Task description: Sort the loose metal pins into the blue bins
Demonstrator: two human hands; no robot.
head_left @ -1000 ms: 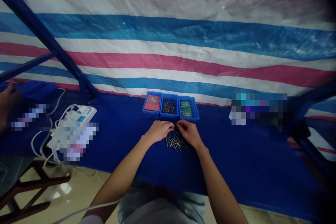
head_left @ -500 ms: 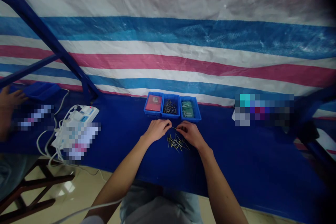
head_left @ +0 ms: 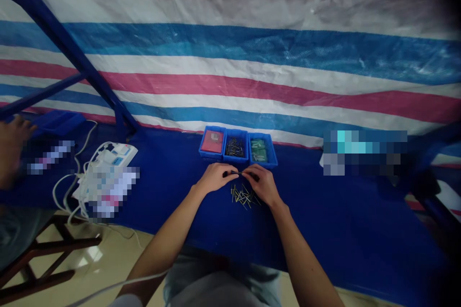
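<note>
Between my two hands is a thin, screw-like metal piece (head_left: 236,173), lying nearly level. My left hand (head_left: 215,176) pinches its left end with thumb and fingers. At the other end, my right hand (head_left: 262,181) closes its fingertips on it. Just below the hands, a loose pile of thin brass- and silver-coloured screws (head_left: 243,196) lies on the blue table (head_left: 230,230). Past the fingers stand three small blue bins: one with a red packet (head_left: 212,141), one with dark screws (head_left: 235,147), one with green packets (head_left: 258,150).
A white power strip (head_left: 120,153) with tangled cables lies at the left, beside a blurred-out item. Another person's hand (head_left: 14,144) is at the far left near a blue bin (head_left: 59,122). A blue frame post (head_left: 90,74) and a striped sheet (head_left: 230,67) stand behind.
My left fingers have opened out a little and straightened along the screw-like piece, so more of it shows. The view has shifted slightly. The pile looks the same.
</note>
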